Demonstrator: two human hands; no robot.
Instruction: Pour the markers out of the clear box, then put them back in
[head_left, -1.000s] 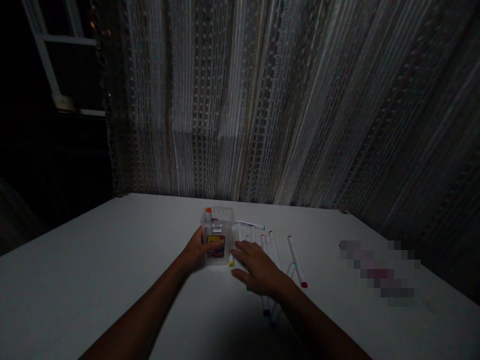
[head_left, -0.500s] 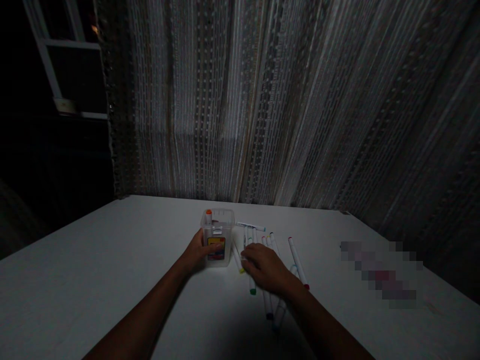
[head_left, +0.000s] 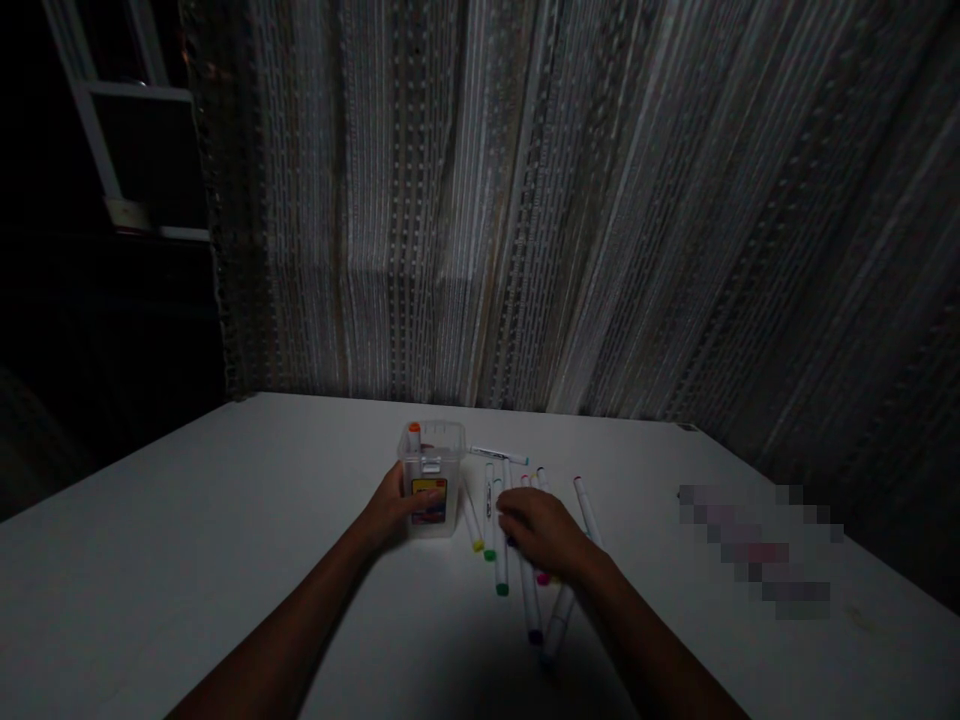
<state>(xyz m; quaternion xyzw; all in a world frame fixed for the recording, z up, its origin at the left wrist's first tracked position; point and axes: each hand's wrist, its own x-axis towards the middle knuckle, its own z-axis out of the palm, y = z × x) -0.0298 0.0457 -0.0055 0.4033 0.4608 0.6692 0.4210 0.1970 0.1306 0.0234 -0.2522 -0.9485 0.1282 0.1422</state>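
Clear plastic box (head_left: pixel 448 472): 1, the landmark.
Orange-capped marker (head_left: pixel 414 433): 1, standing in box.
Loose markers (head_left: pixel 500 560): at least 8, right of box, some partly hidden.
Left hand (head_left: pixel 390 510): 1, on box.
Right hand (head_left: pixel 541 535): 1, right of box.
Worktop (head_left: pixel 187 570): 1, under box.
Pixelated patch (head_left: pixel 757 550): 1, far right of box.

I read the left hand's fingers (head_left: pixel 420 503) as covering part of the printed label (head_left: pixel 431 500) on the clear plastic box (head_left: pixel 431 480); the artwork beneath them is hidden. Under the right hand's fingers (head_left: pixel 514 515), parts of the markers (head_left: pixel 500 545) are hidden, so I cannot give an exact count. Well right of those fingers, a pixelated patch (head_left: pixel 757 550) on the white table (head_left: pixel 187 520) is too blurred to identify. Below the fingers, the bottom edge of my view cuts off the left forearm (head_left: pixel 277 625) and right forearm (head_left: pixel 660 640).
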